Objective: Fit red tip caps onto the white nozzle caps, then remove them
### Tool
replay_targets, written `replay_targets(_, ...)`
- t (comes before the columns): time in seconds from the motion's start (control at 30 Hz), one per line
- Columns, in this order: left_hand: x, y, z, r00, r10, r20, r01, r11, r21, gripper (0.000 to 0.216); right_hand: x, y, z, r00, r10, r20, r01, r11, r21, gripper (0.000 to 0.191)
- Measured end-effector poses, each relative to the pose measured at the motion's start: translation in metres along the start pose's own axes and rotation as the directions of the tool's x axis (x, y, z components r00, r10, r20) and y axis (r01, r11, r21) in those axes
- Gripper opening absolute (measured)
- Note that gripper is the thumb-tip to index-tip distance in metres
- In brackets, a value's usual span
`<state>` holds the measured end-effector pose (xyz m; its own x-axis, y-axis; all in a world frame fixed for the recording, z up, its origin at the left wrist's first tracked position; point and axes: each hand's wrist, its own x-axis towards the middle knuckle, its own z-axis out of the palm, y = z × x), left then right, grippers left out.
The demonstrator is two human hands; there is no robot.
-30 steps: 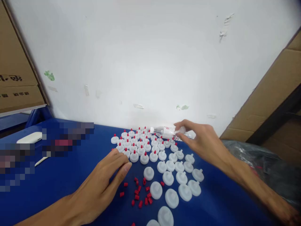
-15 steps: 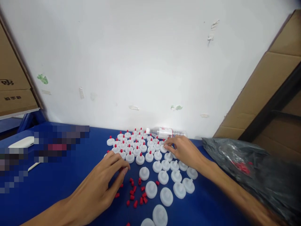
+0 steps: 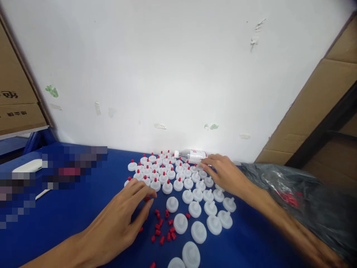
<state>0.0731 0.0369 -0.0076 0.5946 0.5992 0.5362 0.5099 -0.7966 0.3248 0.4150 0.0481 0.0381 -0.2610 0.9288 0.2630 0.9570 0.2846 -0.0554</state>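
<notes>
Over the front left of the group, my left hand (image 3: 126, 212) has its fingers curled. A small red cap (image 3: 147, 199) shows between its thumb and index finger. Farther back, my right hand (image 3: 223, 173) has its thumb and fingertips close together beside the nozzle of a white round lid (image 3: 202, 173); what they hold is hidden. Near those fingertips stands a white lid with a red cap (image 3: 195, 166) on its nozzle. Several red-tipped lids (image 3: 167, 187) fill the back left, and several bare-nozzle lids (image 3: 195, 209) stand to the right. Loose red caps (image 3: 157, 232) lie between my hands.
A clear plastic bottle (image 3: 192, 155) lies against the white wall (image 3: 173, 74). At right, a dark plastic bag (image 3: 320, 208) has a clear bag of red pieces (image 3: 290, 199) on it. Cardboard (image 3: 304, 104) leans there. A white object (image 3: 28, 165) lies left on the blue table (image 3: 83, 201).
My right hand has moved slightly back and to the right, off the red-capped lid. The red cap now shows between my left thumb and index finger. The view has shifted slightly.
</notes>
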Motion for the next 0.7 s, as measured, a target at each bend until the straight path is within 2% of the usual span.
replay_targets(0.23,-0.003,-0.003,0.003,1.0,0.021,0.011,-0.021,0.999,0.041,0.026,-0.008,0.008,0.0,0.992,0.069,0.102,-0.073,0.997,0.036,0.034)
replay_targets(0.37,-0.003,-0.005,0.003,0.996,0.008,0.092,-0.012,0.999,0.052,0.021,-0.008,0.002,-0.005,0.998,0.058,0.036,-0.061,0.994,0.09,0.039)
replay_targets(0.47,-0.002,-0.004,0.003,0.994,-0.008,0.113,0.003,0.999,0.048,0.016,-0.005,-0.006,-0.013,0.997,0.055,-0.055,-0.048,0.992,0.117,0.032)
replay_targets(0.53,-0.002,-0.003,0.003,0.996,-0.015,0.093,0.012,0.999,0.04,0.018,-0.006,-0.016,-0.019,0.997,0.008,-0.083,0.004,0.989,0.145,0.027)
replay_targets(0.6,-0.003,-0.002,0.001,0.998,-0.016,0.057,0.014,0.999,0.043,0.022,-0.01,-0.031,-0.022,0.993,-0.093,-0.07,0.105,0.976,0.191,0.022)
replay_targets(0.7,-0.004,0.003,-0.003,1.0,0.0,-0.011,0.001,0.998,0.063,0.022,-0.021,-0.064,-0.022,0.969,-0.245,-0.036,0.246,0.933,0.264,0.025)
